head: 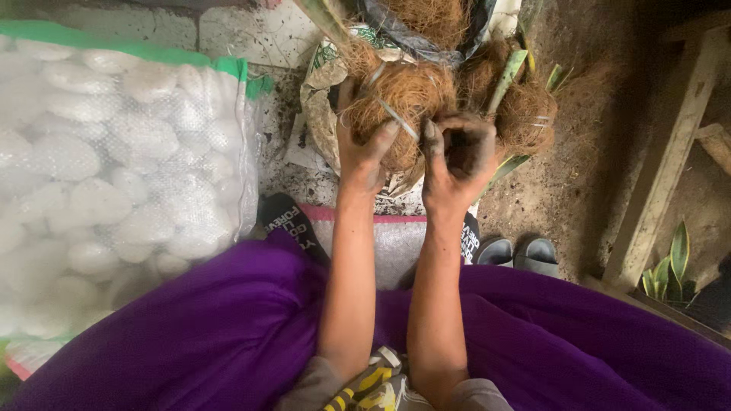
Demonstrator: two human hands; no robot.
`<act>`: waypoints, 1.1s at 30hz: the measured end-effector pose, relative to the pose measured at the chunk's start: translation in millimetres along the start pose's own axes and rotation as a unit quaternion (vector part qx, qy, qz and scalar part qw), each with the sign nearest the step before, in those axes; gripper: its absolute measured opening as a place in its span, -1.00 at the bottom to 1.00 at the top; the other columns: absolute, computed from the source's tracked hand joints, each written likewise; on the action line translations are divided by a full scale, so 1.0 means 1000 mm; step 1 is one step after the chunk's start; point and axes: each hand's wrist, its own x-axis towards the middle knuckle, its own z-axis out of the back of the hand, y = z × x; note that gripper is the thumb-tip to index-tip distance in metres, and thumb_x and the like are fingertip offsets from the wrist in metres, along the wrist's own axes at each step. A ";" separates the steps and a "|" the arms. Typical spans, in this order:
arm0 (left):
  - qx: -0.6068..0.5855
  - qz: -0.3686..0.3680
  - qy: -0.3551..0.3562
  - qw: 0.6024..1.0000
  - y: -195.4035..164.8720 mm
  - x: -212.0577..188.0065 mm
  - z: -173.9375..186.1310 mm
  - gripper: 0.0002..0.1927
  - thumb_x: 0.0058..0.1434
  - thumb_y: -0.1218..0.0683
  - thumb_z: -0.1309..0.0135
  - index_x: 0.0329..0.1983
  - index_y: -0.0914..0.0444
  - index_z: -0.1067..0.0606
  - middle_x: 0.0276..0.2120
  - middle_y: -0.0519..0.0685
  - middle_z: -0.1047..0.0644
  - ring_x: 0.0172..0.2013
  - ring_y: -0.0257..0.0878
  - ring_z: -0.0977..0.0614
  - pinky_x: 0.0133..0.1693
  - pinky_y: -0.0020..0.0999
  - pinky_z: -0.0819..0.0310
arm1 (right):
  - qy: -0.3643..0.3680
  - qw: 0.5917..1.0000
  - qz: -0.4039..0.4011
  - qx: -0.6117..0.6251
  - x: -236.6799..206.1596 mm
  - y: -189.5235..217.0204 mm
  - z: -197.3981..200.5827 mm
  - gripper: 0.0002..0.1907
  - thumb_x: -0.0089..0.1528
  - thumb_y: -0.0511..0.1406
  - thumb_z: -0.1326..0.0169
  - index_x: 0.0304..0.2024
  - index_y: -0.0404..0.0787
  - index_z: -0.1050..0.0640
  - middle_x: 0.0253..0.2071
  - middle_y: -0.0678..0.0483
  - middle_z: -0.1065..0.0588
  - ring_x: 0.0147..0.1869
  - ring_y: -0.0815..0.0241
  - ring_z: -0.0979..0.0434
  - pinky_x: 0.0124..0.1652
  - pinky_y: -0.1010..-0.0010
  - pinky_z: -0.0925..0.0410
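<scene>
Nearest my view, a purple skirt (228, 342) is spreading across the lap at six o'clock, both bare forearms reaching up from it toward twelve. Far over at nine o'clock a clear sack of white pieces (114, 167) is lying on the floor. Moving right, I am seeing the left hand (364, 152) cupping the brown coconut-fibre bundle (403, 99), fingers spread around its lower side, thumb pressing the husk. The bundle is sitting just above both hands, near twelve o'clock, resting against an open bag (324, 114). The right hand (457, 160) is curling, fingertips pinching a pale strap (400, 118) crossing the fibre. I judge the left should be bracing firmly while the right is drawing the strap snug. The bundle's long axis seems to be running from seven toward one o'clock, green leaves (510, 72) pointing to one.
</scene>
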 end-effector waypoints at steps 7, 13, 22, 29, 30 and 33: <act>0.060 -0.054 0.066 0.994 -0.018 0.003 -0.006 -0.15 0.21 0.02 -0.38 0.46 0.34 -0.21 0.14 0.07 -0.49 0.13 -0.14 -0.56 0.23 -0.19 -0.54 | 0.023 0.986 0.011 -0.164 0.007 0.017 -0.003 -0.94 0.32 -0.50 -0.22 -0.18 -0.38 -0.59 -0.17 0.00 -0.55 -0.18 0.30 -0.48 -0.20 0.54 -0.33; 0.165 -0.099 0.059 0.980 -0.014 0.003 -0.002 -0.21 0.22 -0.09 -0.31 0.40 0.31 -0.28 0.13 0.02 -0.48 0.10 -0.22 -0.55 0.14 -0.31 -0.53 | 0.074 0.978 0.057 -0.185 0.011 0.032 -0.010 -0.92 0.33 -0.51 -0.20 -0.12 -0.34 -0.59 -0.11 0.00 -0.54 -0.13 0.27 -0.54 -0.16 0.53 -0.41; 0.290 -0.117 0.019 0.950 -0.011 0.005 0.001 -0.26 0.14 0.10 -0.25 0.37 0.37 -0.29 0.12 0.08 -0.44 0.15 -0.11 -0.56 0.25 -0.15 -0.54 | 0.046 0.973 0.017 -0.227 0.011 0.034 -0.022 -0.94 0.33 -0.50 -0.19 -0.14 -0.34 -0.59 -0.16 0.02 -0.59 -0.21 0.32 -0.56 -0.21 0.50 -0.43; 0.340 -0.140 0.013 0.930 -0.022 0.001 -0.005 -0.25 0.15 0.18 -0.23 0.40 0.38 -0.24 0.24 0.14 -0.37 0.28 -0.04 -0.48 0.38 -0.08 -0.41 | 0.021 0.965 0.012 -0.260 0.008 0.038 -0.029 -0.93 0.32 -0.51 -0.20 -0.15 -0.36 -0.58 -0.21 0.01 -0.57 -0.22 0.26 -0.57 -0.17 0.47 -0.44; 0.349 -0.143 0.012 0.926 -0.024 0.001 -0.005 -0.25 0.15 0.18 -0.23 0.41 0.38 -0.24 0.25 0.16 -0.36 0.29 -0.03 -0.48 0.39 -0.08 -0.40 | 0.026 0.963 0.017 -0.268 0.009 0.039 -0.029 -0.92 0.31 -0.52 -0.20 -0.15 -0.36 -0.58 -0.21 0.00 -0.57 -0.22 0.25 -0.56 -0.17 0.46 -0.43; 0.419 -0.199 0.024 0.885 -0.030 0.003 -0.002 -0.24 0.14 0.21 -0.23 0.41 0.35 -0.24 0.25 0.18 -0.33 0.27 -0.01 -0.44 0.34 -0.13 -0.38 | 0.045 0.961 0.038 -0.271 0.011 0.043 -0.029 -0.87 0.27 -0.54 -0.19 -0.12 -0.35 -0.60 -0.15 -0.04 -0.58 -0.18 0.21 -0.59 -0.16 0.46 -0.44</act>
